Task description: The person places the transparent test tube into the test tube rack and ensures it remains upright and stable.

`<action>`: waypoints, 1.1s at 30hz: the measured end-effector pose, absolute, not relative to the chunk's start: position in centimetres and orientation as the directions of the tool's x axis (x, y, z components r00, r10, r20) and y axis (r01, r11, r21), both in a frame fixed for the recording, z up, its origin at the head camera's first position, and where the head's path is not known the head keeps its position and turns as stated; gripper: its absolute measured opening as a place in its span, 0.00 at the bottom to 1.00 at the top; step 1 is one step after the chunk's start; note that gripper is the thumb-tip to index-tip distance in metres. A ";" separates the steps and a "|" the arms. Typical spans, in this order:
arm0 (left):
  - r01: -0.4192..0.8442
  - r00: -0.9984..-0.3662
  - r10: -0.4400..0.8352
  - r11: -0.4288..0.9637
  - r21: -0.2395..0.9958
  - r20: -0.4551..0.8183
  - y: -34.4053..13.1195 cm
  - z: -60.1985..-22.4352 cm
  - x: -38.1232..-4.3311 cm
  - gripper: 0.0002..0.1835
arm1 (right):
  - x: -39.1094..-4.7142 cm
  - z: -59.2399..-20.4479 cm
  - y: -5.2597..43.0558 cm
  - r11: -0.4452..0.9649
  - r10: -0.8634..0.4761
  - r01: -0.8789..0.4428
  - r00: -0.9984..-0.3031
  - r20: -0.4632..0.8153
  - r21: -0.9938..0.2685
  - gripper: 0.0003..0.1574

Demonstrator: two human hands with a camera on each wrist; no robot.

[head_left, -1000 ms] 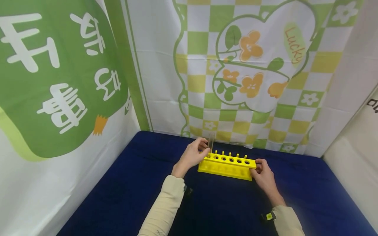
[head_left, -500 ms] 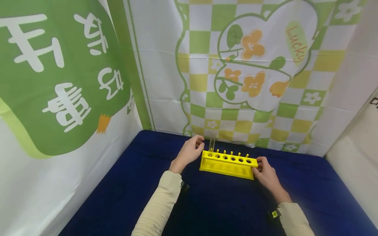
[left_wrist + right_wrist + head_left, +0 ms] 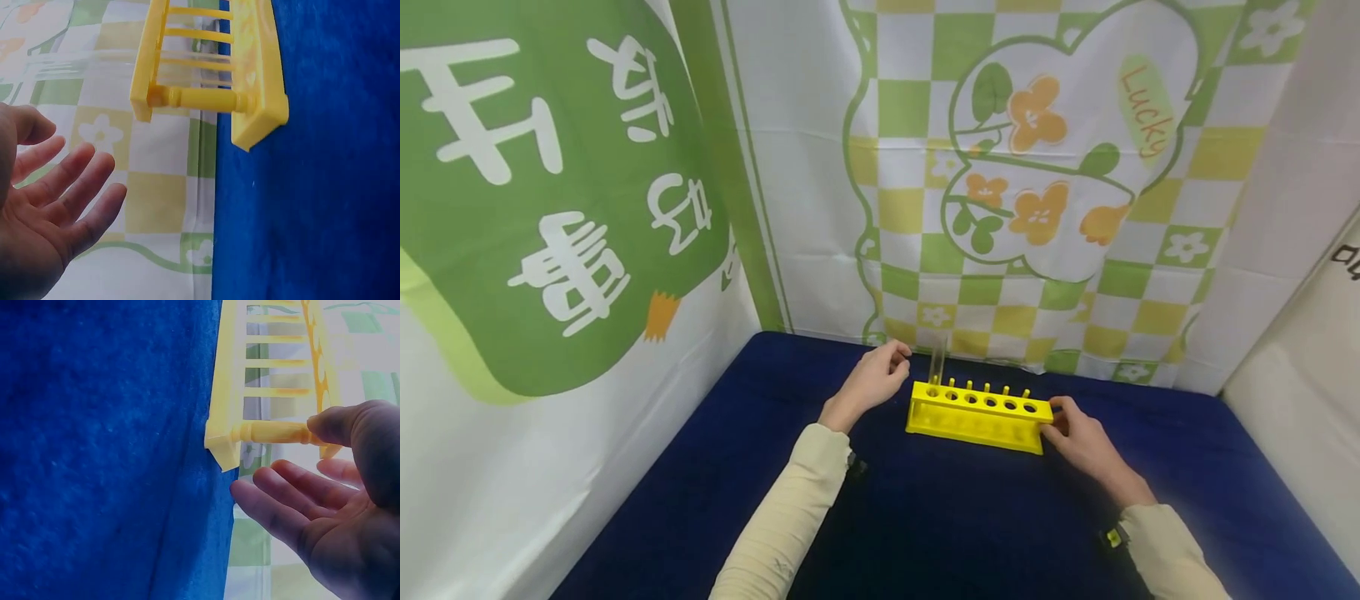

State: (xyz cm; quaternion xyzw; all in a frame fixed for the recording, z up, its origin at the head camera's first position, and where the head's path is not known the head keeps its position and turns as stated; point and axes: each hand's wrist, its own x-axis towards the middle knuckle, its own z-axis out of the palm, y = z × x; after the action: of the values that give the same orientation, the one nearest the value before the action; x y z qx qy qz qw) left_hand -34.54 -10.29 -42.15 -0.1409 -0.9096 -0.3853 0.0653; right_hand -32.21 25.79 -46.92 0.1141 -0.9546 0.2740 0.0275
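A yellow test tube rack (image 3: 985, 421) stands on the dark blue cloth, with a row of round holes along its top. One clear test tube (image 3: 937, 365) is upright in the leftmost hole; in the left wrist view it shows only as a faint transparent streak. My left hand (image 3: 872, 377) hovers left of the rack, apart from it, fingers loosely bent and nothing in them. At the rack's right end, my right hand (image 3: 1078, 437) holds the corner of the top plate between thumb (image 3: 334, 425) and index finger, the other fingers spread below.
The blue cloth (image 3: 970, 525) covers the table and meets a checkered green, yellow and white curtain (image 3: 910, 208) right behind the rack. A green and white printed sheet (image 3: 587, 350) hangs on the left, a pale one (image 3: 1300, 333) on the right. Several yellow pegs (image 3: 987, 388) rise behind the holes.
My left hand has let go of the test tube and drawn back to the left, leaving the tube upright in the rack. My right hand stays at the rack's right end.
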 end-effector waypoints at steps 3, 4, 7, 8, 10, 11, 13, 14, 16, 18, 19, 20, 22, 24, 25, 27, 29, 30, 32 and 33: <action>0.330 -0.944 0.241 0.689 0.645 0.225 -10.4 -42.0 -34.7 0.16 | -32.3 -46.7 26.0 0.831 -0.210 -0.232 -0.973 0.100 -0.505 0.29; 0.336 -0.942 0.253 0.697 0.633 0.222 -10.4 -42.0 -34.7 0.16 | -32.4 -46.6 26.1 0.835 -0.214 -0.234 -0.972 0.096 -0.499 0.29; 0.356 -0.934 0.286 0.718 0.598 0.213 -10.3 -41.9 -34.7 0.16 | -32.4 -46.2 26.5 0.842 -0.235 -0.250 -0.968 0.093 -0.479 0.29; 0.362 -0.932 0.296 0.724 0.587 0.211 -10.2 -41.9 -34.7 0.16 | -32.4 -46.0 26.6 0.843 -0.243 -0.256 -0.966 0.089 -0.474 0.29; 0.371 -0.928 0.310 0.732 0.572 0.206 -10.2 -41.8 -34.6 0.16 | -32.4 -45.7 26.9 0.844 -0.261 -0.270 -0.962 0.085 -0.463 0.29; 0.378 -0.926 0.317 0.734 0.565 0.206 -10.2 -41.7 -34.6 0.16 | -32.3 -45.5 27.0 0.844 -0.270 -0.275 -0.960 0.080 -0.460 0.30; 0.394 -0.919 0.334 0.737 0.550 0.210 -10.3 -41.6 -34.6 0.16 | -32.3 -45.2 27.3 0.847 -0.284 -0.285 -0.956 0.071 -0.449 0.30; 0.403 -0.915 0.344 0.740 0.539 0.212 -10.4 -41.5 -34.5 0.15 | -32.3 -45.0 27.4 0.847 -0.291 -0.291 -0.954 0.070 -0.444 0.30; 0.424 -0.905 0.366 0.748 0.511 0.215 -10.6 -41.4 -34.5 0.15 | -32.2 -44.7 27.7 0.846 -0.304 -0.305 -0.950 0.074 -0.437 0.30; 0.441 -0.897 0.388 0.757 0.482 0.212 -10.8 -41.3 -34.5 0.15 | -32.2 -44.4 28.0 0.846 -0.316 -0.323 -0.945 0.091 -0.423 0.29; 0.448 -0.894 0.397 0.762 0.468 0.208 -11.0 -41.2 -34.4 0.14 | -32.2 -44.3 28.1 0.845 -0.321 -0.332 -0.942 0.100 -0.418 0.29; 0.454 -0.891 0.406 0.766 0.456 0.205 -11.1 -41.1 -34.4 0.14 | -32.1 -44.1 28.2 0.844 -0.326 -0.341 -0.939 0.110 -0.415 0.28; 0.462 -0.886 0.415 0.772 0.437 0.204 -11.4 -40.9 -34.3 0.15 | -32.2 -43.8 28.5 0.844 -0.330 -0.351 -0.936 0.125 -0.406 0.27; 0.467 -0.884 0.415 0.774 0.427 0.216 -11.7 -40.6 -34.5 0.14 | -32.2 -43.5 28.7 0.846 -0.329 -0.356 -0.934 0.137 -0.397 0.27; 0.468 -0.884 0.411 0.776 0.422 0.223 -11.9 -40.5 -34.6 0.14 | -32.2 -43.3 28.8 0.846 -0.329 -0.357 -0.934 0.141 -0.395 0.26; 0.468 -0.884 0.405 0.779 0.417 0.235 -12.3 -40.3 -34.7 0.14 | -32.2 -43.1 28.9 0.850 -0.327 -0.358 -0.934 0.145 -0.386 0.26; 0.465 -0.885 0.401 0.785 0.409 0.237 -12.9 -40.0 -34.7 0.14 | -32.3 -42.8 28.9 0.854 -0.330 -0.360 -0.933 0.145 -0.376 0.26; 0.465 -0.885 0.401 0.788 0.403 0.237 -13.2 -39.9 -34.7 0.13 | -32.3 -42.6 28.8 0.855 -0.331 -0.361 -0.932 0.144 -0.372 0.26; 0.461 -0.887 0.397 0.795 0.395 0.236 -13.8 -39.5 -34.6 0.13 | -32.3 -42.3 28.8 0.860 -0.330 -0.359 -0.933 0.141 -0.362 0.26; 0.459 -0.888 0.393 0.797 0.392 0.239 -14.2 -39.3 -34.5 0.13 | -32.4 -42.2 28.8 0.863 -0.329 -0.358 -0.934 0.140 -0.357 0.26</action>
State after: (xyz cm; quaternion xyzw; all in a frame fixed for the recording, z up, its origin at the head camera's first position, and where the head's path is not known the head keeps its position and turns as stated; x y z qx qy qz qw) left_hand -34.55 -14.19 -39.34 -0.2254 -0.9452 -0.2248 0.0728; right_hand -32.37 28.84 -42.17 0.1781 -0.9644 0.1922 0.0372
